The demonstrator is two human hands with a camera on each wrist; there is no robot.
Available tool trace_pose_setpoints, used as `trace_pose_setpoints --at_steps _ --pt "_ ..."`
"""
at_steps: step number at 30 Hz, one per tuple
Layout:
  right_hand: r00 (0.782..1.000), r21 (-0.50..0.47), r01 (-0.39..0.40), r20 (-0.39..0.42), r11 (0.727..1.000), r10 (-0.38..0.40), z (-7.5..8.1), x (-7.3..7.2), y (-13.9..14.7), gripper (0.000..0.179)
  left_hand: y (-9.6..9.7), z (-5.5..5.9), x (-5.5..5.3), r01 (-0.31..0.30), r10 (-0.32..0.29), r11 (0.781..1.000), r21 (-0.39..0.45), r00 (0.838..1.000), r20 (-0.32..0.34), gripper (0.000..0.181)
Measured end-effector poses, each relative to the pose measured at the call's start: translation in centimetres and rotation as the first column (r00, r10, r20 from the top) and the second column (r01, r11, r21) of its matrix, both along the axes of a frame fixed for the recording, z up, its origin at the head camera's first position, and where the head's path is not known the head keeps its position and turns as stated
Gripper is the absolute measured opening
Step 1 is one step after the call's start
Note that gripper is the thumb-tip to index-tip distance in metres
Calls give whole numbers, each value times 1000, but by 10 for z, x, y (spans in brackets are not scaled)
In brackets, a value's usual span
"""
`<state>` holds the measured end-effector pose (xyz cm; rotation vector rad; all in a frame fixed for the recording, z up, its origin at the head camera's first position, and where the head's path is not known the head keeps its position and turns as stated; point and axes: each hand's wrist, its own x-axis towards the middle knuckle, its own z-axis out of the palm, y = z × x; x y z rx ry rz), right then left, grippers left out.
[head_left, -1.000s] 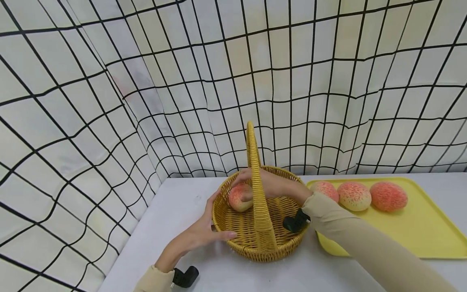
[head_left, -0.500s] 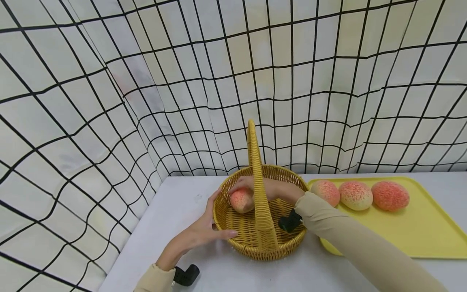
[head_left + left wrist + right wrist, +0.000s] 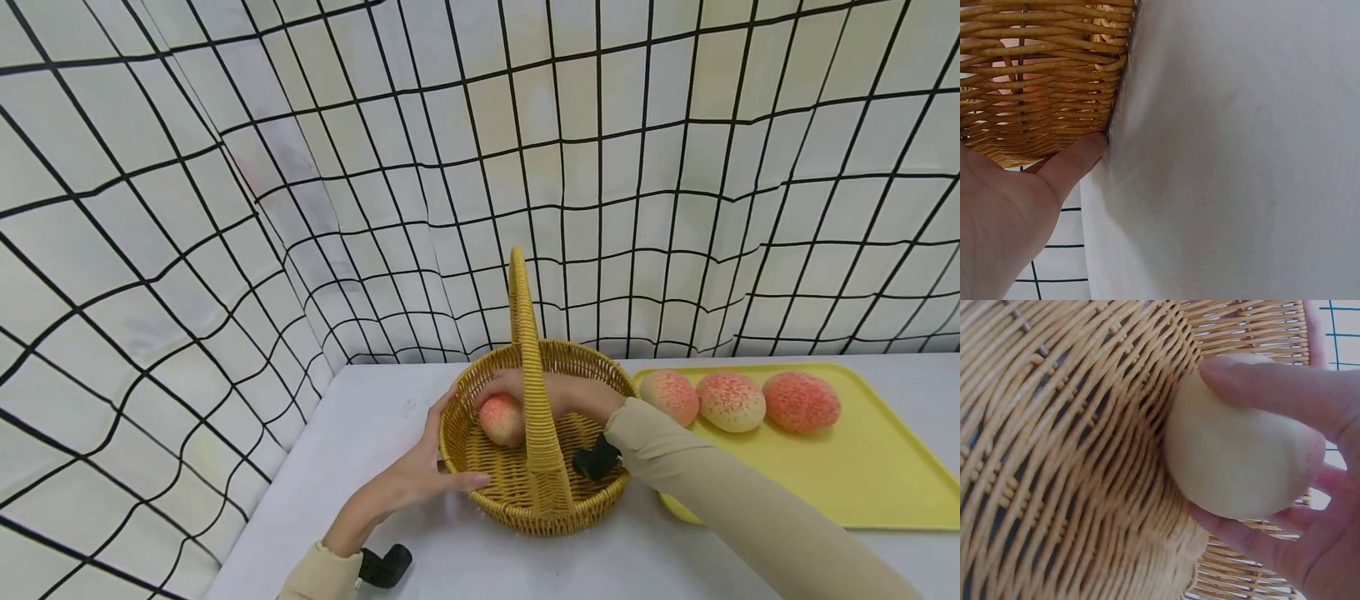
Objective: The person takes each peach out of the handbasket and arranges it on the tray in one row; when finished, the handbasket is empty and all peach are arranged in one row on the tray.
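A round wicker basket (image 3: 480, 492) with a tall handle (image 3: 536, 367) stands on the table. My left hand (image 3: 420, 475) is spread along its left outer side, the thumb at the front. In the left wrist view, a finger (image 3: 1079, 159) touches the woven wall near the base. Inside the basket, my right hand (image 3: 558, 392) reaches behind the handle and holds a pink and cream peach (image 3: 500, 419) against the left part. The right wrist view shows the peach's (image 3: 1235, 450) pale side between thumb and fingers, close to the weave.
To the basket's right lies a yellow tray (image 3: 825, 483). Three more peach-like fruits (image 3: 731, 402) sit in a row along its back. Black netting (image 3: 637, 217) over white cloth rises behind and left of the white table (image 3: 360, 433).
The right hand and the peach have shifted slightly down within the basket in the head view. The left hand keeps its place on the basket's side.
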<state>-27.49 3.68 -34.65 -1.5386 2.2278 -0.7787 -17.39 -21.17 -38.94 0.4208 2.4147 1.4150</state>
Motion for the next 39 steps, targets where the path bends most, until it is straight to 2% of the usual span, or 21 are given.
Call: trace_pose_setpoints --at_steps 3,6,12,17,23,27,31,35,39 --pt "1000 36 -16 24 999 15 3 2 4 54 1 -1 1 -1 1 1000 8 1000 12 130" --pt "1000 58 -4 1 998 4 10 4 13 54 2 -3 1 -4 3 1000 11 1000 16 130" --pt "997 -25 75 2 997 -75 32 9 42 49 3 -3 1 -14 14 1000 9 1000 16 130" --pt "985 -84 161 -48 983 -165 49 23 84 57 2 -3 2 -23 22 1000 15 999 25 130" --pt "963 -184 244 -71 952 -261 54 47 150 61 1 -2 2 -17 17 1000 10 1000 16 131" --pt "924 -216 320 -142 923 -354 52 64 195 61 1 -1 2 -23 23 1000 4 1000 19 130" --pt "872 -245 389 -212 888 -441 41 77 238 66 1 1 1 -25 25 1000 -10 1000 15 130" --pt "796 -270 495 -240 826 -556 24 88 276 71 1 1 0 -19 20 1000 -5 1000 12 130" --pt "700 -327 599 -228 731 -676 9 94 312 77 1 1 1 -18 18 1000 1 1000 13 130"
